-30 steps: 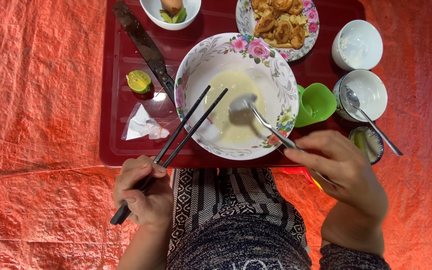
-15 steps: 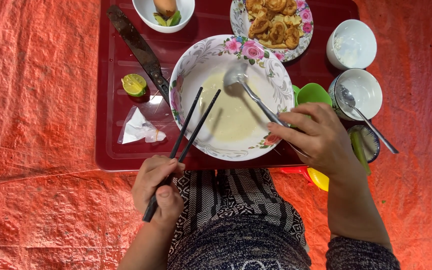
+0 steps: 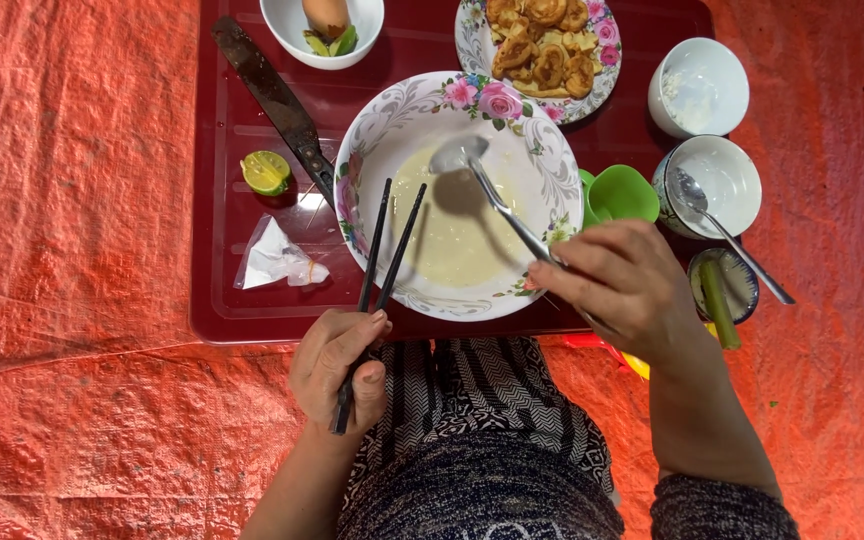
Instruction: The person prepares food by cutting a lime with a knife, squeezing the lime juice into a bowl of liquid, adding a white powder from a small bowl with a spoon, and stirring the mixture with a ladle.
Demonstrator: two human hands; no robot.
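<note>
Here left hand [image 3: 337,365] grips black chopsticks [image 3: 382,260], tips over floral bowl [image 3: 542,170] of pale broth; right hand [image 3: 622,280] pinches metal spoon [image 3: 482,185]. Knife [image 3: 272,95], lime half [image 3: 266,171] left; green cup [image 3: 620,193] right.

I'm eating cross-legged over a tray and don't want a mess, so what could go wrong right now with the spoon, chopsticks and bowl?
The spoon in your right hand is lifted above the pale broth in the floral bowl; it may drip onto the rim or the red tray. The chopsticks in your left hand lean over the near rim, so a nudge could tip broth toward your lap. The knife lies close to that hand's side.
</note>
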